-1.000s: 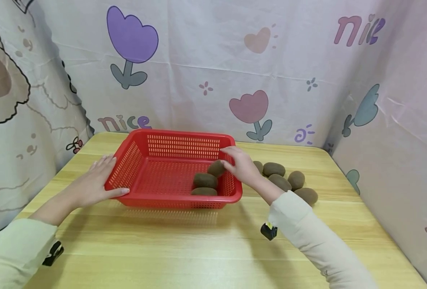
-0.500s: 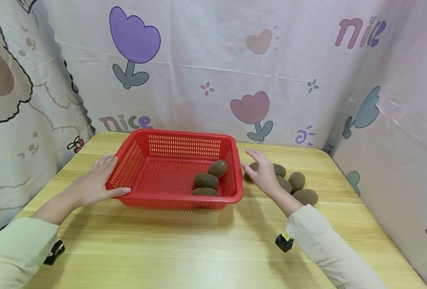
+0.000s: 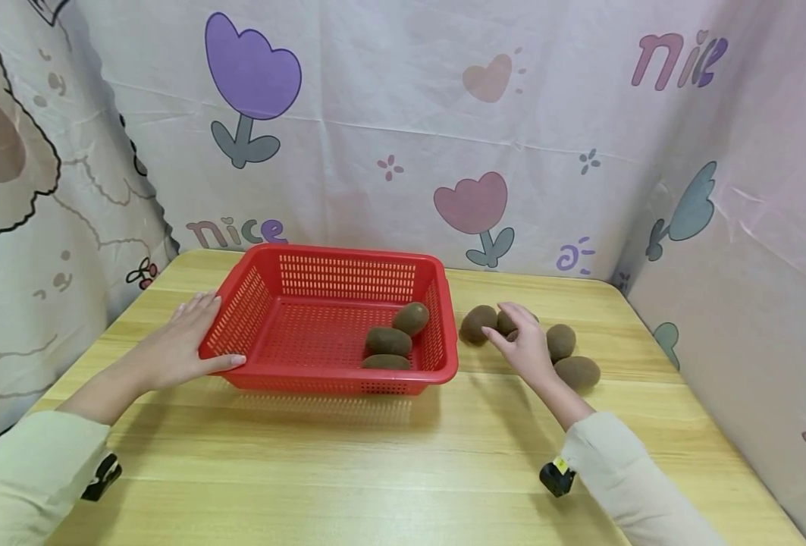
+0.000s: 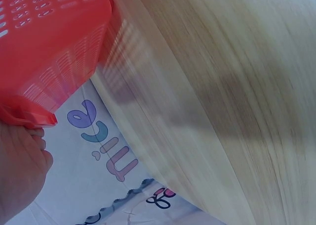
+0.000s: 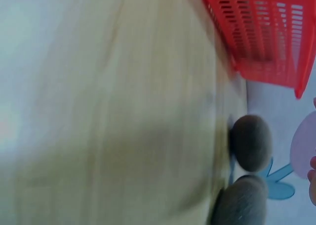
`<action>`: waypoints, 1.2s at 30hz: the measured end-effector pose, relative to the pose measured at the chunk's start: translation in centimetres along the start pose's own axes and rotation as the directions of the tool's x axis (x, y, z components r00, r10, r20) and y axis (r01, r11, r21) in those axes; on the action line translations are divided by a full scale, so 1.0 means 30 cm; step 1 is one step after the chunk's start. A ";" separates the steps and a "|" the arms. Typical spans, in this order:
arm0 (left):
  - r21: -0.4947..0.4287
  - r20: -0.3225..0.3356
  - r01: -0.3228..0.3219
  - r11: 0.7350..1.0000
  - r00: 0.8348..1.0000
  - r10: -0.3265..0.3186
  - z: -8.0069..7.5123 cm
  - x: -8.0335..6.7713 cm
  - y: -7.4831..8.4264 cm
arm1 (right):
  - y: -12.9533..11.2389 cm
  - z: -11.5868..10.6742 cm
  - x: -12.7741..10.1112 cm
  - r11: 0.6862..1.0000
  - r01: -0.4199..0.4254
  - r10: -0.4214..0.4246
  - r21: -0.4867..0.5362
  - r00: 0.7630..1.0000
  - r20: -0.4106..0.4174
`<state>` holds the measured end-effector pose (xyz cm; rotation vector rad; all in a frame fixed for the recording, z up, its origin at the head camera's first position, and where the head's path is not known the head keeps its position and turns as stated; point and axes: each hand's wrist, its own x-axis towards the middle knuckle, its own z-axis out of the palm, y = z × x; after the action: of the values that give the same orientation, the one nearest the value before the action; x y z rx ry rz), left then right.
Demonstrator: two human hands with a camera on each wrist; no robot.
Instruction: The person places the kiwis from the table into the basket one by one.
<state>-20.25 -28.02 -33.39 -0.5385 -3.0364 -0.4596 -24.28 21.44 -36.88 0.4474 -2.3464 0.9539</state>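
A red plastic basket point(image 3: 327, 373) with slotted walls stands on the table. Inside, at its right end, lie 3 brown kiwis point(image 3: 389, 341). My left hand point(image 3: 174, 349) grips the basket's left front corner, thumb along the front rim; in the left wrist view its fingers curl at the rim. Right of the basket, my right hand point(image 3: 528, 349) hovers over a group of loose kiwis with thumb and fingers apart, holding nothing visible. One kiwi point(image 3: 479, 324) lies left of its thumb; others are partly hidden behind the hand. Two kiwis point(image 5: 251, 142) show in the right wrist view.
The wooden table point(image 3: 321, 470) runs up to a patterned cloth point(image 3: 375, 91) hanging at the back and both sides. Two more kiwis point(image 3: 578, 372) lie right of my right hand. A small black camera point(image 3: 556, 478) sits at the right wrist.
My right hand has let go of a kiwi at the basket's right end and moved out to the right, over the loose kiwis. The left hand and basket have stayed put.
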 end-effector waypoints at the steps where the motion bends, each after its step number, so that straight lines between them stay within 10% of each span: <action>1: 0.000 0.000 0.000 1.000 1.000 0.000 0.000 0.000 0.000 | 0.009 -0.004 -0.007 1.000 -0.010 0.010 -0.002 1.000 -0.002; 36: 0.000 -0.001 0.001 1.000 1.000 -0.001 0.000 -0.002 0.001 | 0.155 -0.060 -0.110 0.953 -0.241 0.272 -0.183 0.947 0.173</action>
<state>-20.20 -28.02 -33.38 -0.5362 -3.0356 -0.4604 -23.30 26.25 -40.30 0.1794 -2.6864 0.8594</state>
